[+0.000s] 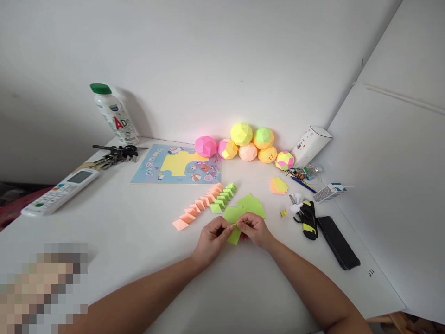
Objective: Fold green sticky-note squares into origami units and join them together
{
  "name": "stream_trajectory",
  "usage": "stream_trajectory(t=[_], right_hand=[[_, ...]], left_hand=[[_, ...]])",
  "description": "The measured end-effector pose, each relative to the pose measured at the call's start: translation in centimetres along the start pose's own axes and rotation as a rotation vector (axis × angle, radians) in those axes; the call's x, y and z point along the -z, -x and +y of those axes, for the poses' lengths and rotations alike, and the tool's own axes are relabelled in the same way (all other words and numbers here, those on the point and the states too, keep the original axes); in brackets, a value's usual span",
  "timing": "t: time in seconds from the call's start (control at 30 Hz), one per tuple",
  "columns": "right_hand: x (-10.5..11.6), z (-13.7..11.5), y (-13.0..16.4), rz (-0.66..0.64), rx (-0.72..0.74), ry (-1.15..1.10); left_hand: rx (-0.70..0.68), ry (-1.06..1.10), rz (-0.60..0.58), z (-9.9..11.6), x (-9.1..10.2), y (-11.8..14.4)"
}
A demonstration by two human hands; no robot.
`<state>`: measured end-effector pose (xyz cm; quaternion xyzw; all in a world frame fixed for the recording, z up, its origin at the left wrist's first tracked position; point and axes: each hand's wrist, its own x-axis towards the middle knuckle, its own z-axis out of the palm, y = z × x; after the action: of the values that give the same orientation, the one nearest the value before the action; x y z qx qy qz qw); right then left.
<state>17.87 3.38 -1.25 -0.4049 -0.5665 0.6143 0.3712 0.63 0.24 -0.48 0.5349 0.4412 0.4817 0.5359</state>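
Both hands pinch one green paper piece (pixel 235 233) at table (pixel 121 241) centre-front. Left hand (pixel 212 237) and right hand (pixel 255 229) have fingertips closed on its top edge, thumbs vs. forefingers, other fingers curled. Piece sits between the hands, lower tip hanging toward the table; can't tell if it touches. Step, as I judge it: folding/creasing a small origami unit. Next move prob. calls for a firm pinch along the crease w/ edges kept aligned.

Places rel. to that piece:
- Just behind: loose pile of green sheets (pixel 247 206), flat, matte, thin.
- Behind-left: two rows of folded units, orange row (pixel 198 206) and green row (pixel 224 195), overlapped like scales, sharp creases.
- Far behind, by the wall: faceted paper balls (pixel 247 141), pink/yellow/green/orange, polyhedral.
- Behind-left, further: printed paper pack (pixel 177 164), glossy, flat.
- Far left: white remote (pixel 60 191), keys (pixel 116 154), plastic bottle (pixel 113 113) w/ green cap.
- Right: scissors (pixel 308 218), black/yellow handles; black phone (pixel 338 241), smooth slab; small sticky-paper stack (pixel 278 185).
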Motion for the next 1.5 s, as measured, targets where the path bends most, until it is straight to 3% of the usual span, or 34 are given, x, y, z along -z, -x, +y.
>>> stream_trajectory(t=[0.53, 0.93, 1.33, 1.5], right_hand=[[-0.02, -0.40, 0.08, -0.004, 0.025, -0.005], [-0.29, -0.48, 0.27, -0.036, 0.006, 0.033], [0.47, -0.03, -0.15, 0.104, -0.052, -0.088], [0.49, 0.01, -0.15, 0.065, -0.040, -0.086]], left_hand=[[0.105, 0.010, 0.008, -0.05, -0.05, 0.19], [0.086, -0.064, 0.024, 0.06, -0.11, 0.25], [0.172, 0.183, 0.063, 0.69, -0.05, 0.30], [0.135, 0.223, 0.041, 0.58, -0.19, 0.36]])
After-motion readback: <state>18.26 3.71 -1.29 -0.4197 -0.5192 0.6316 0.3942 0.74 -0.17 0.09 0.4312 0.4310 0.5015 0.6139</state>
